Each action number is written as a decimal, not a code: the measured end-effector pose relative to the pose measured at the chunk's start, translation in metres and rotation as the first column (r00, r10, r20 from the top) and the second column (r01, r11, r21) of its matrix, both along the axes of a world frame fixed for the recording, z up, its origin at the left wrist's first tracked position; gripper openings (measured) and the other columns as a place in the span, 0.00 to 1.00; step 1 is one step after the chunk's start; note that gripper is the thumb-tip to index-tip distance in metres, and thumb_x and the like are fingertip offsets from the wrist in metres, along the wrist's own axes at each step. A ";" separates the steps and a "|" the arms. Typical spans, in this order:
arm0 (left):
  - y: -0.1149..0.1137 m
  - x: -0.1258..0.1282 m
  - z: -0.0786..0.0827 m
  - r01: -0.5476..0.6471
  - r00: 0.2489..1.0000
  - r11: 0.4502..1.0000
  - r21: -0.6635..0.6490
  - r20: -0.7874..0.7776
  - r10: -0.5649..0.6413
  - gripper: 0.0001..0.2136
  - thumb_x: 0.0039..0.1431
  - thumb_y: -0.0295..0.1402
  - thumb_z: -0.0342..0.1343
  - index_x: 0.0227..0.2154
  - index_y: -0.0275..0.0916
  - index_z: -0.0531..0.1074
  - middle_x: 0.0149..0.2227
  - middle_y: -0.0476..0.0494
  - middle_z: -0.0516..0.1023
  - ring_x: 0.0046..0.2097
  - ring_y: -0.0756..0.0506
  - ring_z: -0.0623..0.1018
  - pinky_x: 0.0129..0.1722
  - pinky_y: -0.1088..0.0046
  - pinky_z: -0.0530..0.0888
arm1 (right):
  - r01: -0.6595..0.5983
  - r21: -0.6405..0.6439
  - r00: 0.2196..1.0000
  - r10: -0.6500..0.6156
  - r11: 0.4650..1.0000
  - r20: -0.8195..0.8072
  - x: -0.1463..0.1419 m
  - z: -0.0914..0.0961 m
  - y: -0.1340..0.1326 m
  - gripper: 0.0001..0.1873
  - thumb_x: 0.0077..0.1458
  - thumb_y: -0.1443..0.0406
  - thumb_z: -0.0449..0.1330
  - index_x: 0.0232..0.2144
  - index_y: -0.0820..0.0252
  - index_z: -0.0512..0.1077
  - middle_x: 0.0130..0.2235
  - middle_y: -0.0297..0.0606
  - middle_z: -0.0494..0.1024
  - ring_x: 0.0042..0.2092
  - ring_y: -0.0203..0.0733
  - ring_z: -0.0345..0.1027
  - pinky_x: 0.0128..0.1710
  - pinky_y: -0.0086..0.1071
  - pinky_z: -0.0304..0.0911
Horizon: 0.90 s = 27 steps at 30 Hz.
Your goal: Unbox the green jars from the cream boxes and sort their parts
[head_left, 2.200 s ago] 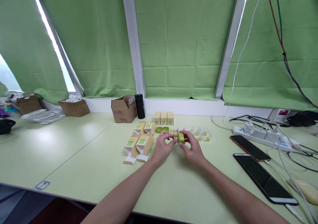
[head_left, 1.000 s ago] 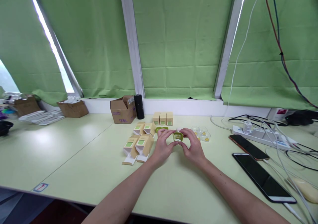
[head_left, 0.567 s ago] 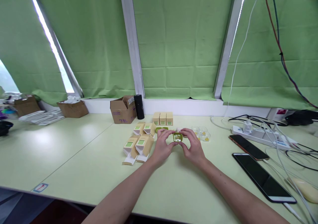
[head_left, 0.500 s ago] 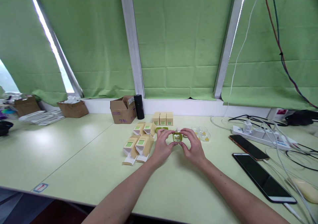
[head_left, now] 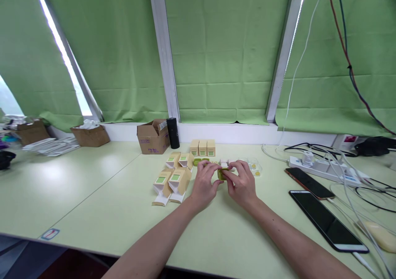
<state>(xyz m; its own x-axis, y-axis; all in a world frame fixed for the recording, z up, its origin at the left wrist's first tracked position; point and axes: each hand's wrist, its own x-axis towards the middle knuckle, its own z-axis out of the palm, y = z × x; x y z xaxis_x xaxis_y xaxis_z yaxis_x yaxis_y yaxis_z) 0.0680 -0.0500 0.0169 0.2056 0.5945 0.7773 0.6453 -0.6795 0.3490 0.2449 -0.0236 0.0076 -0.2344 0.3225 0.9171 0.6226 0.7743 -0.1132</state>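
Holding a small green case (head_left: 220, 175) in a two-handed grip, over the counter (head_left: 108, 196).
With open room toward the near edge, between tan boxes (head_left: 183, 176) and phones (head_left: 328, 221); pinching with left hand (head_left: 204, 185) from one side, bent-fingered right hand (head_left: 243, 184) from the other.

A small, glossy, olive-green rounded-square case (head_left: 220, 174) sits pinched between both hands, over the bench (head_left: 216, 229). The left hand (head_left: 203, 185) grips its left side, fingers at the top edge, thumb low. Fingers of the right hand (head_left: 243, 184) cover its right part and much of its front, hiding whatever lies inside.
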 end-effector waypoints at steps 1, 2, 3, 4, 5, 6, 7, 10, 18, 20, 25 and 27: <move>0.000 0.000 0.000 0.001 1.000 1.000 0.003 0.000 -0.001 0.19 0.59 0.25 0.63 0.52 0.42 0.72 0.50 0.39 0.78 0.57 0.35 0.67 0.57 0.48 0.70 | 0.014 0.007 1.000 -0.014 1.000 0.007 0.000 0.000 0.000 0.15 0.58 0.73 0.59 0.40 0.49 0.80 0.42 0.42 0.73 0.48 0.52 0.63 0.42 0.44 0.68; -0.001 0.000 0.001 0.002 1.000 1.000 0.006 -0.001 -0.002 0.19 0.59 0.25 0.63 0.53 0.42 0.73 0.50 0.39 0.78 0.57 0.35 0.68 0.57 0.48 0.70 | 0.024 0.013 1.000 -0.024 1.000 0.013 0.000 0.000 0.000 0.15 0.58 0.74 0.59 0.39 0.50 0.80 0.41 0.42 0.73 0.47 0.51 0.62 0.41 0.43 0.67; -0.001 0.000 0.001 0.005 1.000 1.000 0.010 -0.002 -0.005 0.19 0.59 0.25 0.63 0.53 0.42 0.73 0.49 0.39 0.78 0.57 0.35 0.68 0.57 0.48 0.70 | 0.029 0.017 0.999 -0.029 0.999 0.019 0.000 0.001 -0.001 0.15 0.58 0.74 0.59 0.38 0.50 0.80 0.40 0.42 0.73 0.46 0.51 0.62 0.40 0.42 0.67; -0.001 0.000 0.001 0.007 1.000 1.000 0.013 -0.004 -0.007 0.19 0.59 0.26 0.63 0.53 0.42 0.73 0.50 0.39 0.78 0.57 0.36 0.68 0.57 0.49 0.71 | 0.031 0.020 0.999 -0.031 0.999 0.023 0.000 0.001 -0.001 0.14 0.58 0.74 0.59 0.38 0.51 0.79 0.39 0.42 0.73 0.45 0.50 0.62 0.40 0.42 0.66; -0.001 0.000 0.001 0.009 1.000 1.000 0.016 -0.007 -0.009 0.19 0.59 0.26 0.62 0.53 0.42 0.73 0.50 0.39 0.78 0.57 0.36 0.68 0.57 0.49 0.71 | 0.030 0.021 0.999 -0.030 0.999 0.026 0.000 0.002 -0.001 0.14 0.58 0.74 0.59 0.37 0.51 0.79 0.38 0.42 0.73 0.44 0.50 0.61 0.39 0.41 0.66; -0.002 0.000 0.001 0.010 1.000 1.000 0.018 -0.010 -0.010 0.18 0.60 0.26 0.62 0.53 0.42 0.73 0.50 0.39 0.78 0.57 0.36 0.68 0.57 0.49 0.71 | 0.028 0.022 0.999 -0.028 0.999 0.027 0.000 0.002 -0.001 0.14 0.58 0.74 0.59 0.37 0.52 0.79 0.38 0.41 0.73 0.44 0.49 0.61 0.39 0.41 0.65; -0.002 0.000 0.001 0.009 1.000 1.000 0.019 -0.014 -0.009 0.18 0.60 0.25 0.62 0.53 0.42 0.73 0.50 0.39 0.78 0.57 0.36 0.68 0.57 0.49 0.71 | 0.025 0.022 0.999 -0.026 0.999 0.027 0.000 0.003 -0.002 0.14 0.58 0.75 0.59 0.37 0.52 0.79 0.37 0.41 0.72 0.43 0.48 0.61 0.39 0.40 0.65; -0.002 0.000 0.001 0.005 1.000 1.000 0.022 -0.025 -0.004 0.18 0.60 0.25 0.62 0.52 0.41 0.73 0.50 0.39 0.78 0.57 0.36 0.68 0.57 0.49 0.71 | 0.019 0.026 1.000 -0.020 0.999 0.022 -0.001 0.003 -0.001 0.13 0.58 0.75 0.58 0.35 0.53 0.78 0.36 0.41 0.72 0.42 0.47 0.61 0.38 0.39 0.63; -0.002 0.001 0.000 -0.016 0.999 1.000 0.023 -0.041 0.017 0.17 0.60 0.26 0.62 0.53 0.42 0.73 0.50 0.39 0.78 0.56 0.35 0.69 0.57 0.48 0.71 | 0.015 0.016 0.999 -0.015 1.000 0.029 -0.002 0.003 -0.001 0.11 0.59 0.75 0.58 0.33 0.55 0.76 0.33 0.40 0.72 0.40 0.47 0.61 0.35 0.39 0.60; -0.002 0.001 0.000 -0.024 0.999 0.999 0.021 -0.040 0.025 0.18 0.61 0.27 0.62 0.53 0.43 0.73 0.50 0.39 0.78 0.56 0.35 0.69 0.57 0.48 0.71 | 0.010 0.013 0.999 -0.010 1.000 0.034 -0.002 0.003 0.000 0.11 0.59 0.75 0.58 0.33 0.55 0.76 0.33 0.40 0.72 0.39 0.47 0.61 0.34 0.39 0.59; -0.001 0.001 -0.001 -0.041 0.999 0.999 0.021 -0.034 0.041 0.19 0.60 0.26 0.62 0.54 0.43 0.73 0.50 0.40 0.79 0.56 0.34 0.69 0.56 0.47 0.72 | 0.012 0.015 0.998 -0.013 1.000 0.055 -0.002 0.002 0.001 0.12 0.59 0.75 0.57 0.32 0.55 0.75 0.32 0.39 0.72 0.38 0.47 0.60 0.34 0.39 0.58; 0.000 0.001 -0.001 -0.041 0.999 0.999 0.021 -0.031 0.041 0.19 0.60 0.26 0.62 0.53 0.43 0.73 0.50 0.40 0.79 0.56 0.35 0.69 0.56 0.48 0.72 | 0.014 0.016 0.998 -0.015 1.000 0.057 -0.002 0.003 0.001 0.12 0.59 0.75 0.57 0.32 0.55 0.75 0.31 0.39 0.71 0.37 0.46 0.60 0.34 0.39 0.57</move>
